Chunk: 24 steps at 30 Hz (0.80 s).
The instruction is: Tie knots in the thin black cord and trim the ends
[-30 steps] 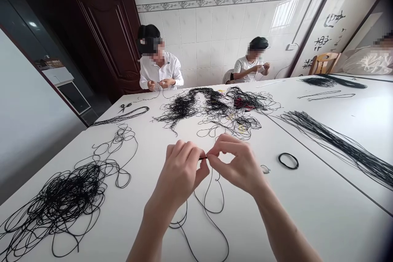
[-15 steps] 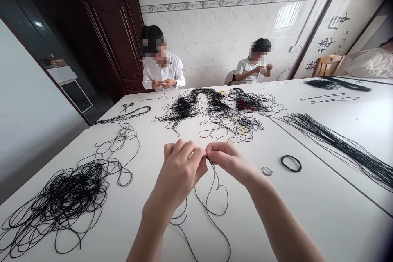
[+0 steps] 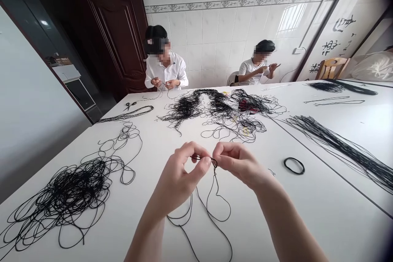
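Between my two hands, above the white table (image 3: 260,221), is a thin black cord (image 3: 215,176) with a small loop at its upper end. My left hand (image 3: 184,176) pinches the cord between thumb and forefinger, left of the loop. Close by on the right, my right hand (image 3: 238,161) is closed in a pinch at the loop's edge; its lower fingers are curled. Loose lengths of the same cord hang down and curve over the tabletop between my forearms. Exactly how the cord is knotted at the fingertips is too small to tell.
A tangled heap of black cord (image 3: 76,188) lies on the left, more tangles (image 3: 187,106) at the centre back. A black cord ring (image 3: 294,166) and a long cord bundle (image 3: 340,143) are on the right. Scissors (image 3: 131,105) lie far left. Two people work across the table.
My left hand has turned, opening a gap between thumb and fingers, so the small cord loop now shows. The view has shifted slightly. The co-workers' hands have moved a little.
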Motion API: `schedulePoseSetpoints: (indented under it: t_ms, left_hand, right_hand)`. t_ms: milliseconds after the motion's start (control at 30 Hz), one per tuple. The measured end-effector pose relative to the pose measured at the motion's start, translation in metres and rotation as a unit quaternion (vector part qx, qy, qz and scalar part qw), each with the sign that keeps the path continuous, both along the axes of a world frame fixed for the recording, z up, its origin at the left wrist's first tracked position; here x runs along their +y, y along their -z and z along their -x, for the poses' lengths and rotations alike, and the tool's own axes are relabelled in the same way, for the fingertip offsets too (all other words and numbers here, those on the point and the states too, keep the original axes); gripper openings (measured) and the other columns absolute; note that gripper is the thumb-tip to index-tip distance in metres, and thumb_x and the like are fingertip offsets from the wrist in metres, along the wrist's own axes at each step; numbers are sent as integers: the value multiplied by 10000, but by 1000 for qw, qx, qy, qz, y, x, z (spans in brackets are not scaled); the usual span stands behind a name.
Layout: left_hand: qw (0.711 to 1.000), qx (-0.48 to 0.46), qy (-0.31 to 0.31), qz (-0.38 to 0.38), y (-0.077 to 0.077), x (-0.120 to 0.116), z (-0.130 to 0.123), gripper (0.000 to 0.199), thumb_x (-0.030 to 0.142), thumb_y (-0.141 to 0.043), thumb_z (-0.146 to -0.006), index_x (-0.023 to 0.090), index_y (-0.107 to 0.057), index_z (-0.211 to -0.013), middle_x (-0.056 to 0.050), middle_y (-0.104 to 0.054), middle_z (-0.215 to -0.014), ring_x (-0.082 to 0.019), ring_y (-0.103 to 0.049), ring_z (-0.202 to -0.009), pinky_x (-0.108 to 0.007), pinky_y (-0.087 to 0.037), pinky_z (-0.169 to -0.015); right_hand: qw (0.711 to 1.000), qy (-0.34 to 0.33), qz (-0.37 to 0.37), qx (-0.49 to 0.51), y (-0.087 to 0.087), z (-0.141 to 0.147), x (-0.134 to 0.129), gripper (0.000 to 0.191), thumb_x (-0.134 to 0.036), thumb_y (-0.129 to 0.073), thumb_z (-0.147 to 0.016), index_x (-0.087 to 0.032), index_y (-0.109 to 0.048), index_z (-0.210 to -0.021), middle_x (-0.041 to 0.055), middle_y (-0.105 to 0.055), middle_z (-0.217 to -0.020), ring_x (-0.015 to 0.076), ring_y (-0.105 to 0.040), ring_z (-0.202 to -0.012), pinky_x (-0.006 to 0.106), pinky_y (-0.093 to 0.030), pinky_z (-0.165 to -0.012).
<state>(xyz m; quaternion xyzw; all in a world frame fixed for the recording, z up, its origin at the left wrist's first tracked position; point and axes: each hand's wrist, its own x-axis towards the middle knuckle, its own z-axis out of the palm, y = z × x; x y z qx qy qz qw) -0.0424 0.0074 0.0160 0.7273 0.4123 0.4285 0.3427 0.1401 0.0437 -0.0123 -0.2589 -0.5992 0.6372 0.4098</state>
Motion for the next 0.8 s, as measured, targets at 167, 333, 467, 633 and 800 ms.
schedulePoseSetpoints:
  t_ms: [167,333,467,633,800]
  left_hand:
    - [983,-87,102,125,-2,3,-3,186,294,-524,-877,212,-549,-712,13,-373,-642,-123,-321,-594,-282,-311,-530]
    - [977,-51,154,139,-3,5,-4,180,243,-502,-864,210,-521,-688,17,-361,-626,-128,-320,-606,-289,-291,-539]
    - [977,-39,151,148,1,5,-4,127,173,-503,-793,211,-498,-672,10,-380,-630,-128,-330,-608,-277,-287,-513]
    - [974,-74,162,140,2,6,-2,113,153,-493,-773,214,-494,-677,-23,-509,-692,-160,-483,-688,-321,-447,-614]
    - [981,-107,103,128,3,9,4,129,194,-483,-768,215,-444,-646,-5,-375,-641,-141,-365,-612,-287,-374,-527]
  right_hand:
    - [1000,22,-3,20,-5,-4,-8,259,-384,-690,-791,-161,-584,-713,-51,-354,-556,78,-235,-531,254,-154,-511]
    - [996,-42,56,50,-5,-7,-8,248,-338,-666,-774,-151,-552,-660,-54,-329,-536,74,-254,-524,258,-157,-521]
    - [987,-105,104,70,-4,-3,-8,271,-340,-667,-730,-155,-514,-605,-81,-244,-493,62,-199,-494,245,-197,-512]
    - [975,-125,159,92,-4,4,-11,335,-339,-641,-697,-191,-389,-533,-91,-192,-467,70,-237,-483,265,-376,-575]
    - [974,-103,167,114,-6,1,-13,415,-377,-669,-726,-195,-337,-556,-118,-142,-456,39,-151,-434,273,-418,-602]
